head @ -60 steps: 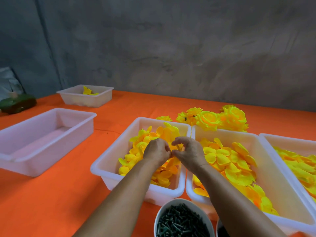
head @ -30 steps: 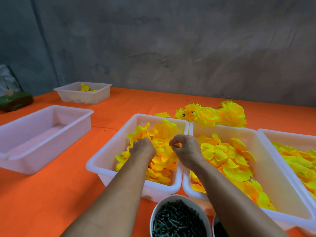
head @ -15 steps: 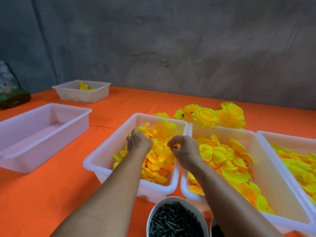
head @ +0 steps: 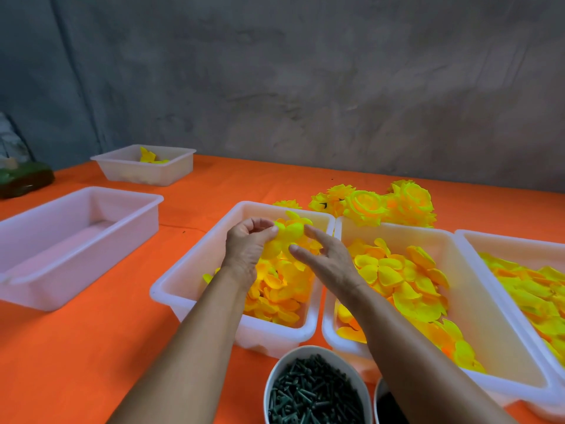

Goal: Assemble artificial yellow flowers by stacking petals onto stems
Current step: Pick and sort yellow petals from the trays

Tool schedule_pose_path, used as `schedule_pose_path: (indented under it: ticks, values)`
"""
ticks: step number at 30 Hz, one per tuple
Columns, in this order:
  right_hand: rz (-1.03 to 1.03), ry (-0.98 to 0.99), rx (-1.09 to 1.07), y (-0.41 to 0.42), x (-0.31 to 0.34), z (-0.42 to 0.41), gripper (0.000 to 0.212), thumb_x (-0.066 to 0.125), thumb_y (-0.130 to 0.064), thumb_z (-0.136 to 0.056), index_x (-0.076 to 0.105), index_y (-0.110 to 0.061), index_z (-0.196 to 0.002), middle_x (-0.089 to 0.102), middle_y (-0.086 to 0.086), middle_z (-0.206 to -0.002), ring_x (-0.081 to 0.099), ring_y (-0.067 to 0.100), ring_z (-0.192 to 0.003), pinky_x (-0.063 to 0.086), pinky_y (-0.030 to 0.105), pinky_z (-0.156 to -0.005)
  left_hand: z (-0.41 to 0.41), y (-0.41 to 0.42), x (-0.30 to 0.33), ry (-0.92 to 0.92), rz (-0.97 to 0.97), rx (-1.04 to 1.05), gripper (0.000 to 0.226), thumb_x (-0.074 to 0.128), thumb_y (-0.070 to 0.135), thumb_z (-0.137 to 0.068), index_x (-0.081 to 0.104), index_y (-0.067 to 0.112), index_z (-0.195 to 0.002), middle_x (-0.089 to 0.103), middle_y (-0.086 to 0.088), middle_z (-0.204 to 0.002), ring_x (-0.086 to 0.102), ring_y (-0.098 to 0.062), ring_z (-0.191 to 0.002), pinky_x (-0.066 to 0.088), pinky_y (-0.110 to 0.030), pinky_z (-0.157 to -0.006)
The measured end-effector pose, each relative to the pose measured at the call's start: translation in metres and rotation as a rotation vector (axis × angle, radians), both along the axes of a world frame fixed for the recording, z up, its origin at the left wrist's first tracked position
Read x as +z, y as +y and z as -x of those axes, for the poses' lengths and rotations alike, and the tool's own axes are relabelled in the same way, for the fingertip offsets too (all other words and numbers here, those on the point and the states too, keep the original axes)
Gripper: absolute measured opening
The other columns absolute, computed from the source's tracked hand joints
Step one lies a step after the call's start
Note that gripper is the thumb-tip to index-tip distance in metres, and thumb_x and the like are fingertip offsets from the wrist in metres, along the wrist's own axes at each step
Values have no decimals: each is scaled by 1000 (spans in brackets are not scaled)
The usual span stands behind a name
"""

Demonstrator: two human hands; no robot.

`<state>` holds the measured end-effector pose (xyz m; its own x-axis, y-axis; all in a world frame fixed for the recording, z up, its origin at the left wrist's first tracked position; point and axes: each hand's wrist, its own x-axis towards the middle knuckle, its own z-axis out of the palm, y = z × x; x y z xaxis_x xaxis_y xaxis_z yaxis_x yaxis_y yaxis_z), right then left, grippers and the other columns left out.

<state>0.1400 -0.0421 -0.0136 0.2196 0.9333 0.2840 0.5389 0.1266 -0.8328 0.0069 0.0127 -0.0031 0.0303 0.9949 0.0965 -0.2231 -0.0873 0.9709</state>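
left hand [head: 246, 246] pinches yellow petal piece [head: 286, 237] by its left edge, above petal bin [head: 183, 280]. right hand [head: 328, 258] just right of it, fingers straight, holding nothing, nearer free edge.

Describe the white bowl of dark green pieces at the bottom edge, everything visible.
The white bowl is round, smooth and glossy-looking, upright on the orange table, its near side cut off by the frame. It is heaped with small dark green stem pieces, short pegs with flared ends, lying jumbled. It sits just in front of the petal bin, beside a second dark-filled bowl. Neither hand touches it; the right forearm passes over its right side.
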Motion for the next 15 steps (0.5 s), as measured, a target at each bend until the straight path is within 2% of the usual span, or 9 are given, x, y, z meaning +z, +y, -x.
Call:
schedule_pose_path:
  ticks: [2,4,6,8,11,15]
  values:
    - [-17,199,34,-1,1,0,59,69,-28,-84,48,-14,-137,58,0,-127,56,4,-108,47,13,-85,-1,0,1,-63,8,-91,20,63,-4,-83,60,14,-76,60,0,-70,53,-14,-69,43,-27,-64]
    - [-32,330,42,-1,1,-1,50,69,-26,-85,55,-14,-131,60,-4,-116,58,2,-100,45,4,-69,-2,-1,1,-83,5,-177,21,61,-5,-83,59,16,-77,59,3,-68,54,-8,-62,43,-22,-55]
    - [-74,415,65,-1,2,-4,25,70,-16,-83,68,-12,-107,68,0,-98,63,4,-90,46,7,-66,-3,-2,1,-73,-7,-234,22,61,-6,-84,60,16,-83,56,1,-72,55,-5,-57,45,-20,-51]
    - [-111,510,96,-1,3,-6,9,70,-5,-81,70,-11,-87,69,1,-80,65,3,-73,48,11,-66,-4,-1,1,-78,4,-270,24,60,-5,-84,60,17,-93,57,-2,-77,57,-9,-61,47,-22,-53]
    - [-134,586,82,0,3,-8,10,69,-2,-80,69,-11,-85,68,2,-79,64,3,-70,49,12,-66,-2,-1,0,-49,75,-314,28,66,4,-84,56,15,-108,63,-7,-86,60,-17,-69,50,-28,-57]
    - [-152,623,46,0,3,-10,13,70,-3,-80,69,-10,-91,69,0,-83,64,0,-73,47,10,-65,-3,-3,-1,50,86,-347,32,69,2,-81,58,11,-109,64,-7,-75,60,-12,-57,52,-21,-52]
